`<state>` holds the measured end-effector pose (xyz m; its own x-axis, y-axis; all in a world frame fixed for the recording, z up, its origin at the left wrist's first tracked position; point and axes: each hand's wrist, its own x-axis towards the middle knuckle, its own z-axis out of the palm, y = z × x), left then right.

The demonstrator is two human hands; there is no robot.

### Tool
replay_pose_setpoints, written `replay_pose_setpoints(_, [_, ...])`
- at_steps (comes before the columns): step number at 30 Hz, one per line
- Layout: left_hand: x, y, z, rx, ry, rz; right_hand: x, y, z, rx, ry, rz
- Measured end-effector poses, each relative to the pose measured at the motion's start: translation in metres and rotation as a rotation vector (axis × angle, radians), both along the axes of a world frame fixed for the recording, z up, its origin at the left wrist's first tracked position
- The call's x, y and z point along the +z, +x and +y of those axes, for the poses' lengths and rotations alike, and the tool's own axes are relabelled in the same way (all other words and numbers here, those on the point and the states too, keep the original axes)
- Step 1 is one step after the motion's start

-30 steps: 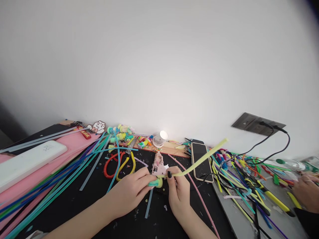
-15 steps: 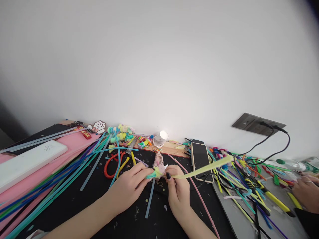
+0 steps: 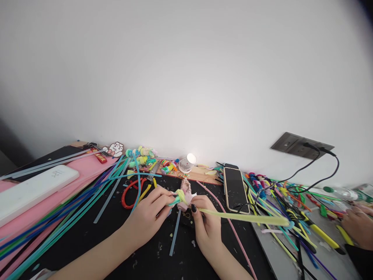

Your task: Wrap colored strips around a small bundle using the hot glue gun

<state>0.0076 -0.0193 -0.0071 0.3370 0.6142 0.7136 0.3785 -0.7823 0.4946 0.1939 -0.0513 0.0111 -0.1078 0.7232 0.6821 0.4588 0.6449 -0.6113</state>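
My left hand (image 3: 148, 212) pinches a small bundle of teal and green pipe cleaners (image 3: 175, 200), with a pale yellow loop wound around its right end. Closed on the pale yellow pipe cleaner (image 3: 244, 217) is my right hand (image 3: 207, 221), thumb and index finger pressed together. Its long free end sticks out to the right, over the phone's lower edge. Just beyond my fingertips lies a crumpled pale pink piece (image 3: 185, 187), whose kind I cannot make out. A flat grey-blue strip (image 3: 175, 235) lies below the bundle.
Red-and-yellow-handled pliers (image 3: 126, 196) lie left of my hands, near long pipe cleaners (image 3: 84, 206) and a white power bank (image 3: 37, 190). A paper cup (image 3: 187, 163) stands by the wall. Right are a phone (image 3: 235, 190), a pile of pipe cleaners (image 3: 279, 221) and another person's hand (image 3: 358, 221).
The free end of the yellow pipe cleaner has swung down and reaches further right. The yellow loop on the bundle has turned, and my right hand has shifted slightly left.
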Motion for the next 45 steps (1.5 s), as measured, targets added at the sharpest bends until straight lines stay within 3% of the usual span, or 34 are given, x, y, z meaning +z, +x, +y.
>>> replay_pose_setpoints(8, [0.002,0.000,0.001,-0.004,-0.004,-0.007,-0.003,0.001,0.000,0.022,-0.017,0.021])
replay_pose_setpoints(16, [0.007,0.001,0.000,0.009,0.115,-0.038,-0.003,0.001,-0.002,0.062,-0.027,0.027])
replay_pose_setpoints(20, [0.005,0.000,0.001,-0.006,0.072,-0.013,-0.003,0.002,-0.003,0.059,-0.039,0.012])
replay_pose_setpoints(31, [0.013,0.000,-0.002,-0.168,-0.047,0.396,-0.009,0.006,-0.002,-0.100,-0.154,-0.010])
replay_pose_setpoints(38, [0.020,-0.001,-0.003,-0.267,0.041,0.366,-0.018,0.008,0.004,-0.117,-0.237,0.172])
replay_pose_setpoints(45, [0.016,-0.003,-0.003,-0.346,-0.020,0.356,-0.020,0.007,0.008,-0.146,-0.327,0.310])
